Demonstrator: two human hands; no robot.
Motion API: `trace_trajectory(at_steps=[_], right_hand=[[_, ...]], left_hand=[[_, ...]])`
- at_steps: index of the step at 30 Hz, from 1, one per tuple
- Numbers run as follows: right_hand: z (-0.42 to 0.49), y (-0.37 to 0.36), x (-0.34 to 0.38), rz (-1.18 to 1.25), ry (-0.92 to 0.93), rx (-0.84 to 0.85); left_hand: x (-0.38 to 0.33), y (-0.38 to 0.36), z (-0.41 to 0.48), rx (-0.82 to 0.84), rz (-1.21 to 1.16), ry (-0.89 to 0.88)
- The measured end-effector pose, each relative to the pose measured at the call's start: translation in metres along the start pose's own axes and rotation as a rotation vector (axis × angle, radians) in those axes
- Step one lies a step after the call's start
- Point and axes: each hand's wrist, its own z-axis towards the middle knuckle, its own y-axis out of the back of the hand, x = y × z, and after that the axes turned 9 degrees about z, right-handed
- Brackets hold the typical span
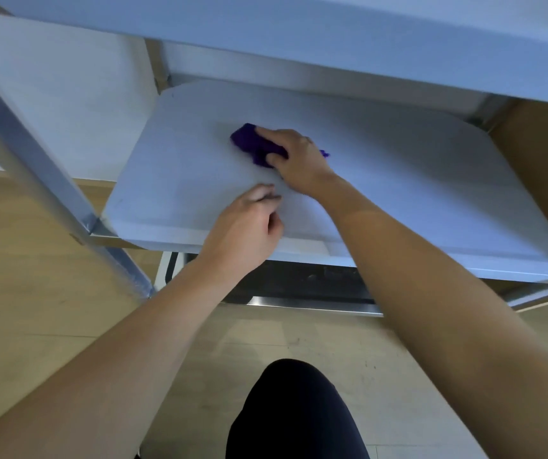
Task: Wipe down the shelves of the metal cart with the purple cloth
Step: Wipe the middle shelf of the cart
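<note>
Appears mid-wipe on middle shelf (398,200) of metal cart (34,154), judging by pose. Grips purple cloth (249,142) with right hand (296,160): fingers laid over top, thumb tucked in at near side. Presses it, bunched into a wad, onto shelf about midway across, somewhat nearer back edge than front. Rests left hand (243,226) near front edge, just beside right wrist, with fingers loosely curled, tips on shelf and nothing visibly held; probably bracing. Also takes in upper shelf (299,31) overhanging at top, darker lower shelf (299,281) under front edge, wooden floor (67,309) and a dark-clothed knee (292,409). Reads cloth as soft, light and limp, likely to unfold or trail unless kept wadded. Best taken from above with whole palm, thumb hooked round one edge, as here. Reads shelf surface as smooth and stiff, so should allow easy glide; calls for downward pressure, not a tight squeeze. Leaves both ends and corners of shelf to cover, by guess; shows no dirt or wet marks to confirm progress.
</note>
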Motion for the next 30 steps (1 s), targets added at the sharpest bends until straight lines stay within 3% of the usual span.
trace_trajectory(at_steps=[4,7,10,13,15,19,24,26,30], right_hand=[[-0.003,0.04,-0.038,-0.053,-0.234,-0.219],[-0.002,0.031,-0.034,-0.142,-0.361,-0.309],[0.0,-0.015,0.007,-0.208,-0.202,-0.232],[-0.007,-0.064,0.05,-0.114,0.049,-0.074],[-0.011,-0.07,0.056,-0.068,0.107,-0.027],[-0.014,-0.022,0.018,-0.072,0.057,-0.067],[-0.035,0.014,-0.013,-0.248,-0.316,-0.347],[-0.041,-0.007,0.005,-0.27,-0.248,-0.362],[-0.045,-0.021,0.014,-0.175,-0.012,-0.181]], left_hand=[[0.023,0.013,-0.014,-0.078,0.096,0.059],[0.045,0.018,-0.026,-0.159,0.108,0.093],[0.048,0.019,-0.029,-0.171,0.073,0.116],[0.05,0.022,-0.029,-0.152,0.055,0.098],[0.056,0.024,-0.031,-0.144,0.043,0.07],[0.057,0.024,-0.032,-0.16,-0.014,0.131],[0.047,0.014,-0.026,-0.141,0.044,0.125],[0.043,0.011,-0.024,-0.136,0.054,0.15],[0.039,0.009,-0.021,-0.113,0.063,0.166]])
